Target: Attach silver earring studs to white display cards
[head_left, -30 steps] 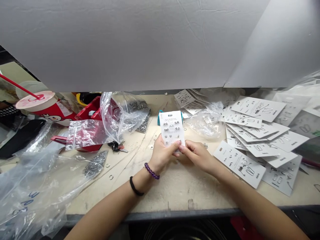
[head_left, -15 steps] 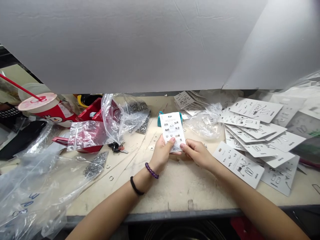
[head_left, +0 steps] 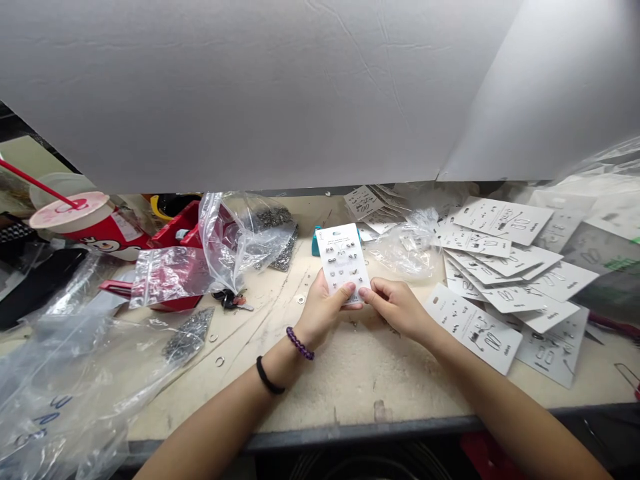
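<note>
Both hands hold one white earring card (head_left: 342, 260) upright above the middle of the worktable (head_left: 350, 373). Several small silver studs sit in rows on the card. My left hand (head_left: 323, 308) grips its lower left edge, thumb on the front. My right hand (head_left: 395, 307) pinches the lower right corner with thumb and forefinger. A purple bead bracelet and a black band circle my left wrist. A teal object (head_left: 316, 241) shows behind the card.
Filled white cards (head_left: 505, 267) lie fanned out at the right. A clear bag (head_left: 407, 243) sits behind the hands. At the left are clear plastic bags (head_left: 245, 233), a red tray (head_left: 175, 227), a red cup with straw (head_left: 80, 220), keys (head_left: 231, 300) and loose metal rings (head_left: 220, 361).
The card tilted slightly and my left thumb shifted along its lower edge. The view drifted a little; both hands stay at the card.
</note>
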Tool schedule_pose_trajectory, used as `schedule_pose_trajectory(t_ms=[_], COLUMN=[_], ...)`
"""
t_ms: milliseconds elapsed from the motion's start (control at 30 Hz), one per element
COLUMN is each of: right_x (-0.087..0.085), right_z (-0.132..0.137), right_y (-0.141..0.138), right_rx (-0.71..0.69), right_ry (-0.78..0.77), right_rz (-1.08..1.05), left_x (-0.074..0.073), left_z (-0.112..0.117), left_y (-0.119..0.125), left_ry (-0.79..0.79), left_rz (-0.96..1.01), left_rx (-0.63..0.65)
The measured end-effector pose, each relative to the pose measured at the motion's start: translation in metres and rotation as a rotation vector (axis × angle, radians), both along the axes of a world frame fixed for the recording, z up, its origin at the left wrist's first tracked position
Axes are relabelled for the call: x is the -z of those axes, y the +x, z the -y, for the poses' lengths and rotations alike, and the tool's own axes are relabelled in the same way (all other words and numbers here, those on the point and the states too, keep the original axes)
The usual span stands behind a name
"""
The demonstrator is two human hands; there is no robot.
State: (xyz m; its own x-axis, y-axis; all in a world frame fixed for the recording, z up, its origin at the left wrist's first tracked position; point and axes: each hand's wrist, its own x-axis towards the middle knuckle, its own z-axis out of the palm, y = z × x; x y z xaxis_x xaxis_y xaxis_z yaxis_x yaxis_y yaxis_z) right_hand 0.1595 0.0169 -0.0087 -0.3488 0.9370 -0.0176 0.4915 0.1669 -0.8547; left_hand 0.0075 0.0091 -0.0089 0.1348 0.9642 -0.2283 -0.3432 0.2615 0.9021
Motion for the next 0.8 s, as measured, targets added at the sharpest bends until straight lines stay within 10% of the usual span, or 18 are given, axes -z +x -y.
schedule_pose_trajectory(t_ms=[333, 500, 667, 800], right_x=[-0.026, -0.064, -0.076, -0.043], right_z=[-0.009, 0.020, 0.066, 0.096], right_y=[0.029, 0.106, 0.225, 0.280], right_rx=[0.285, 0.816, 0.955, 1.400], right_ry=[0.322, 0.760, 0.175, -0.171], right_rz=[-0.047, 0.031, 0.669, 0.784], left_x=[0.000, -0.005, -0.006, -0.005], left_z=[0.001, 0.000, 0.000, 0.000], left_y=[-0.001, -0.003, -0.003, -0.003], left_ry=[0.062, 0.119, 0.132, 0.186], left_rz=[-0.082, -0.129, -0.159, -0.238], left_rx=[0.022, -0.014, -0.002, 0.014])
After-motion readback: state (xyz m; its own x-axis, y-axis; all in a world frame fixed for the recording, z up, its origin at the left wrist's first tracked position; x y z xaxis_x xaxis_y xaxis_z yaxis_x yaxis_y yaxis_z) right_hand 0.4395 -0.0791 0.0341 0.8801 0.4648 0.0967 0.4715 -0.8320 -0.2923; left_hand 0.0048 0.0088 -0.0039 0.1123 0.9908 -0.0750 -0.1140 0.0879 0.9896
